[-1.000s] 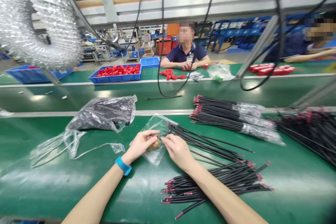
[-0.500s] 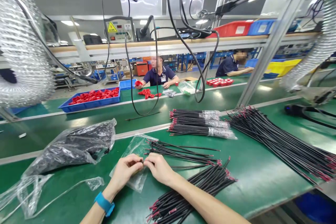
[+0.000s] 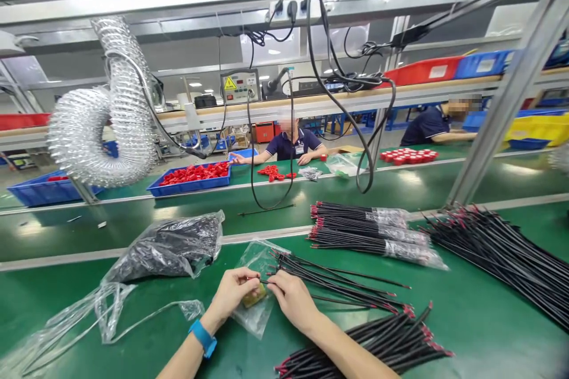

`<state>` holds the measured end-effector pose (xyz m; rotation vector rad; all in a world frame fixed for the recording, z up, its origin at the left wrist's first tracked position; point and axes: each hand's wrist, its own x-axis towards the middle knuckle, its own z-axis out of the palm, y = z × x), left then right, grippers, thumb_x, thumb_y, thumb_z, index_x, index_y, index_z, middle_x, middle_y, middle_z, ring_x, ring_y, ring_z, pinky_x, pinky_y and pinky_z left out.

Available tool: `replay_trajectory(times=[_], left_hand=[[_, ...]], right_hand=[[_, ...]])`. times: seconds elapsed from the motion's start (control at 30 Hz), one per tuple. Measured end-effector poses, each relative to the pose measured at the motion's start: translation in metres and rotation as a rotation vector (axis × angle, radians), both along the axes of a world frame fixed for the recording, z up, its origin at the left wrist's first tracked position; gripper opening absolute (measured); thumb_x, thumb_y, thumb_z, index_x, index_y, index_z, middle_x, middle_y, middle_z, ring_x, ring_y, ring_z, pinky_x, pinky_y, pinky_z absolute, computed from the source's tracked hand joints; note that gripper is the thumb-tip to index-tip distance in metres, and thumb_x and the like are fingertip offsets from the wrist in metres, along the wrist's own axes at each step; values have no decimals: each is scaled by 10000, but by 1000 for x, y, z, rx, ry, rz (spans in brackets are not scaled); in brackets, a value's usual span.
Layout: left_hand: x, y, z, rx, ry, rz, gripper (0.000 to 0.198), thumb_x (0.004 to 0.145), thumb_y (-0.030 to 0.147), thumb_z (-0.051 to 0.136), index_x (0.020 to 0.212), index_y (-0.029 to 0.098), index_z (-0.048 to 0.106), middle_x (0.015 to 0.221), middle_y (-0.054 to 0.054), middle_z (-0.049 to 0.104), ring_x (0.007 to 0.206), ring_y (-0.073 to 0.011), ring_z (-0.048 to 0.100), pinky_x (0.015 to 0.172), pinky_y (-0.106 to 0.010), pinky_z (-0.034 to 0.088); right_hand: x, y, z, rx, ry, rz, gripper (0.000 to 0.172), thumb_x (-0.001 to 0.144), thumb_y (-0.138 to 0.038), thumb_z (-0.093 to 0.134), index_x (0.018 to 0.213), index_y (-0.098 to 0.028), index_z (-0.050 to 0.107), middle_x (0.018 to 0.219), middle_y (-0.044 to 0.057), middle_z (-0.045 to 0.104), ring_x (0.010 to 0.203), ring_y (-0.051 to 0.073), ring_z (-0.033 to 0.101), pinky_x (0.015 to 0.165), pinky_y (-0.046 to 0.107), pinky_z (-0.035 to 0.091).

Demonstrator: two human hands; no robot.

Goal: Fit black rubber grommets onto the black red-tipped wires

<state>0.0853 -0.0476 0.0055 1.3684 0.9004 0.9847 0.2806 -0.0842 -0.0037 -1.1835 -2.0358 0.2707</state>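
My left hand [image 3: 233,295], with a blue wristband, and my right hand [image 3: 291,299] meet in a pinch over a small clear plastic bag [image 3: 258,287] lying on the green belt. Between the fingertips is the end of a thin black wire [image 3: 329,284] from a loose group that runs off to the right. Whatever small part the left fingers pinch is too small to name; something yellowish shows in the bag beneath them. A pile of black wires with red ends [image 3: 377,340] lies under my right forearm.
A plastic bag of black parts [image 3: 169,249] and an empty clear bag [image 3: 84,320] lie to the left. Bagged wire bundles [image 3: 368,234] and a large wire heap [image 3: 502,254] lie to the right. Across the conveyor, two people sit by a blue tray of red parts [image 3: 193,174]. A silver duct [image 3: 102,118] and cables hang overhead.
The view has shifted up and then partly back down. Both hands have stayed pinched together over the clear bag on the wire end.
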Motion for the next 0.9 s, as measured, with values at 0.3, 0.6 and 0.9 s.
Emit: replay_trajectory(times=[0.3,0.6,0.9], left_hand=[[11,-16,5,85,45,-71,276,722,392,763,797,136,692,747,-45,622,638,-148,591,621,-263,472],[9,-20,12,294,190,-42,254,788,387,712,847,140,726,822,-62,638,735,-151,586,674,-248,471],[8,-16,1,83,58,-37,604,730,337,779,1268,160,570,1014,-84,650,759,-131,601,724,-261,496]], right_hand=[[2,-7,10,-81,-83,34,307,964,-190,423,758,-190,650,712,9,594,657,137,556,620,242,369],[-1,-4,6,-139,37,74,346,979,-249,421,705,-181,622,701,14,619,636,138,560,615,238,383],[0,0,8,77,-17,-6,271,999,-272,431,927,-194,681,775,27,631,674,139,605,642,239,425]])
